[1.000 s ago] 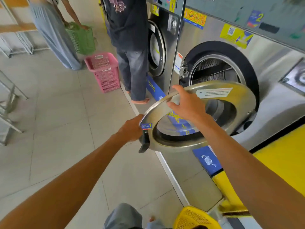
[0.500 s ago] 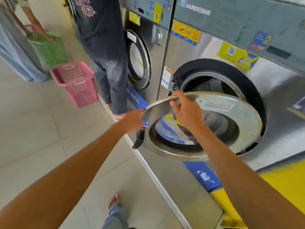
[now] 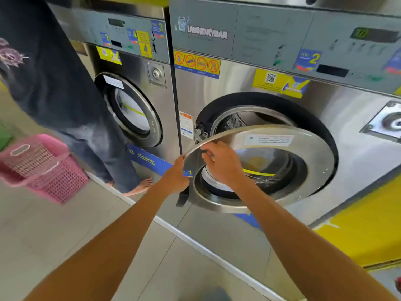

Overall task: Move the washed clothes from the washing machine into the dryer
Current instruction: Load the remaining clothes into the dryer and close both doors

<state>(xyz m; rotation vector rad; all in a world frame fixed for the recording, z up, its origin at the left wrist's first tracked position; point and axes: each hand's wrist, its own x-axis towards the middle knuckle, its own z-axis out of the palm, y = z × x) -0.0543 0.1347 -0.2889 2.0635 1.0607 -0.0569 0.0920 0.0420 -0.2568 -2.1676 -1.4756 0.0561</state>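
Observation:
A stainless front-loading washing machine (image 3: pixel 217 94) stands in front of me with its round steel door (image 3: pixel 312 161) partly swung toward the opening. My left hand (image 3: pixel 175 177) grips the door's outer left edge by the black handle. My right hand (image 3: pixel 223 164) holds the door's upper rim, fingers curled over it. The drum (image 3: pixel 243 120) behind the door shows only bare perforated metal; no clothes are visible in it.
A second machine (image 3: pixel 130 109) with a shut door stands to the left. A person in a dark shirt and jeans (image 3: pixel 54 83) stands barefoot before it. A pink laundry basket (image 3: pixel 43 170) sits on the tiled floor at left. A yellow band runs at lower right.
The door has swung closer to the machine's opening with both my hands on it. The view has risen and moved nearer the machine; the green basket and other person are out of sight.

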